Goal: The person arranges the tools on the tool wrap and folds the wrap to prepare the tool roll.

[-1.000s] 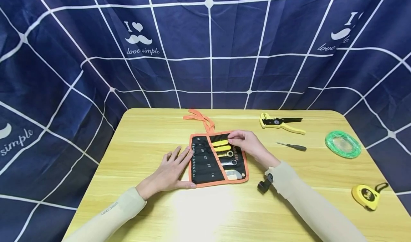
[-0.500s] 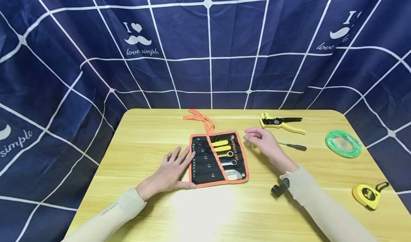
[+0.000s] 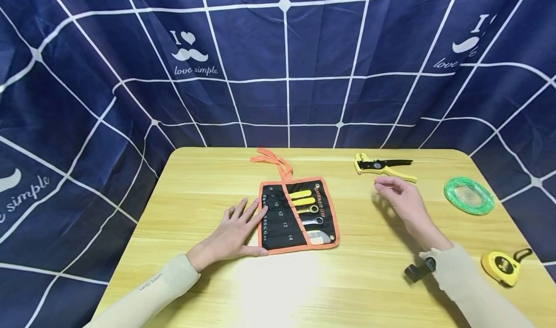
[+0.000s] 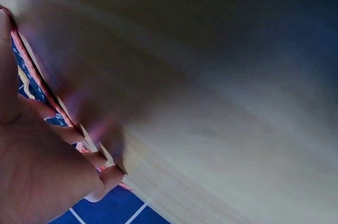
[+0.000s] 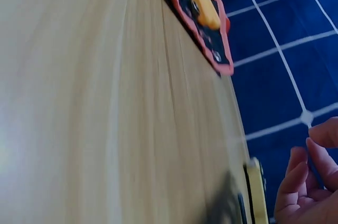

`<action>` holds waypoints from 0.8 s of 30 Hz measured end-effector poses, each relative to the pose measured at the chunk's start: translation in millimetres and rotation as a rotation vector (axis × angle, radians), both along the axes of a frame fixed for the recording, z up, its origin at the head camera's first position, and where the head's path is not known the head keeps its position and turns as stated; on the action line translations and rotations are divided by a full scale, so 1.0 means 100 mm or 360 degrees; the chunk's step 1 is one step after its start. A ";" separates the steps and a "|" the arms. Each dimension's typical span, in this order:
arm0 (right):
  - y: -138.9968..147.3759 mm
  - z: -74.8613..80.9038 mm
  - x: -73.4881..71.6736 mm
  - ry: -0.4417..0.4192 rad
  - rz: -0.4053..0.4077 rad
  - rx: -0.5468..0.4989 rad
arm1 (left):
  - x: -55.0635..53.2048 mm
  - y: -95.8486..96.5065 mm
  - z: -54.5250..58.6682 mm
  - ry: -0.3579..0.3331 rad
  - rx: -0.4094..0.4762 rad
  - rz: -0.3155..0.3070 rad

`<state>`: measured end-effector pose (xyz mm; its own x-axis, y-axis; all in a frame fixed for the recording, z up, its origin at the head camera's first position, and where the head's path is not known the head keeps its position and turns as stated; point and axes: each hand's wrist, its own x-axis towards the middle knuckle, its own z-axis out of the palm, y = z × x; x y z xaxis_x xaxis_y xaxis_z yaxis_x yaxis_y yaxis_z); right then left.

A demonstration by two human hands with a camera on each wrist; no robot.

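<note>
My left hand (image 3: 230,234) lies spread on the table, its fingertips and thumb at the left edge of a black tool pouch (image 3: 278,224) with orange trim. Yellow handles (image 3: 300,193), ring-ended wrenches (image 3: 313,209) and a flat pale-bladed tool (image 3: 319,237) poke from the pouch's pockets. To the right, my right hand (image 3: 404,202) hovers over the table just below the wire stripper (image 3: 378,164), fingers loosely curled. Nothing shows between its fingers (image 5: 319,152) in the right wrist view. The screwdriver is hidden beneath this hand.
A green coil of wire (image 3: 469,195) lies on the right side of the table, with a yellow tape measure (image 3: 501,268) nearer the front right. Orange ties (image 3: 275,161) trail from the pouch's top toward the back edge. A blue curtain (image 3: 312,101) stands behind.
My right hand has left the yellow handles in the pouch and moved right, over where the screwdriver lay. The left hand stays at the pouch's edge.
</note>
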<state>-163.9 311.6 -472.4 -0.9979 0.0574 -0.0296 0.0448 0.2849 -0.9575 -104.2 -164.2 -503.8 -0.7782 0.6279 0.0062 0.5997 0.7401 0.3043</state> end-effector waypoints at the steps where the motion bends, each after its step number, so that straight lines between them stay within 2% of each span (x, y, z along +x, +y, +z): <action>1: 0.06 0.01 0.02 -0.0013 -0.0023 -0.0013 | 0.00 0.00 0.00 0.0000 0.0004 -0.0001; 9: 0.48 -0.03 0.13 -0.0063 -0.0187 -0.0061 | 0.00 0.00 -0.01 0.0000 0.0000 -0.0008; 15: 0.70 -0.11 0.14 -0.0066 -0.0169 -0.0146 | -0.01 0.00 -0.02 0.0017 0.0006 -0.0004; 19: 0.81 -0.17 0.14 -0.0061 -0.0111 0.0008 | 0.00 0.00 -0.01 0.0012 0.0002 -0.0001; 24: 0.91 -0.23 0.12 -0.0082 -0.0010 0.0350 | -0.01 0.00 -0.02 0.0013 0.0004 -0.0005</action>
